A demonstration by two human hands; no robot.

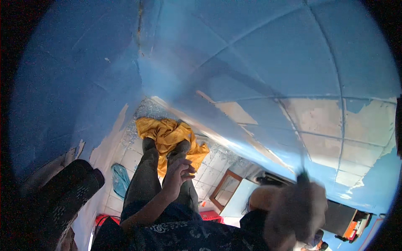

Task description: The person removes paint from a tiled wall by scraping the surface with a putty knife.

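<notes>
My right hand, smeared by motion at the lower right, is closed around a thin-bladed tool with a dark handle. Its narrow blade points up toward the wall; whether it touches the surface I cannot tell. Blue paint covers the wall, and pale tiles show where the paint is gone, with ragged edges around them. In front of my legs hangs my left hand, its fingers loosely bent and apart, holding nothing.
A crumpled yellow cloth lies at my feet on the debris-strewn tile floor. Nearby are a blue plastic bag, a wooden frame and a red object. A dark padded object stands at left.
</notes>
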